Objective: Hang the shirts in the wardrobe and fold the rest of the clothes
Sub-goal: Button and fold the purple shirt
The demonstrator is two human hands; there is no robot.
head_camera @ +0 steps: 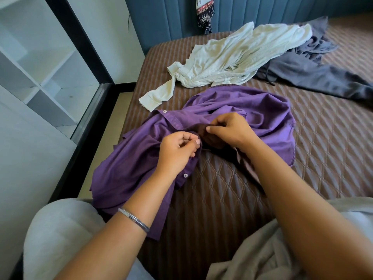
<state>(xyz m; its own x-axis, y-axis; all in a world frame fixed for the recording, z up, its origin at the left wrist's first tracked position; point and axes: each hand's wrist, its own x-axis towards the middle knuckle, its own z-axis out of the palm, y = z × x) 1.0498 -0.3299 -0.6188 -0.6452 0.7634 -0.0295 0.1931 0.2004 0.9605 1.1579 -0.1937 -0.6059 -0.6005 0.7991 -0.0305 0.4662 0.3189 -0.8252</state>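
A purple button shirt [252, 110] lies spread open on the brown quilted bed [333, 154] in the middle of the view. My left hand [177, 152] pinches the shirt's button placket near the collar. My right hand [228, 128] grips the fabric at the collar just to the right, close to the left hand. Behind the shirt lies a crumpled cream long-sleeved top [232, 59]. A grey garment [314, 71] is sprawled to the right of it, partly under the cream top.
A white wardrobe [40, 63] with open shelves stands at the left, across a narrow strip of floor [107, 126]. A patterned cloth [204, 13] hangs on the blue padded headboard [161, 19]. Grey fabric [262, 253] lies at the bottom right, over my lap.
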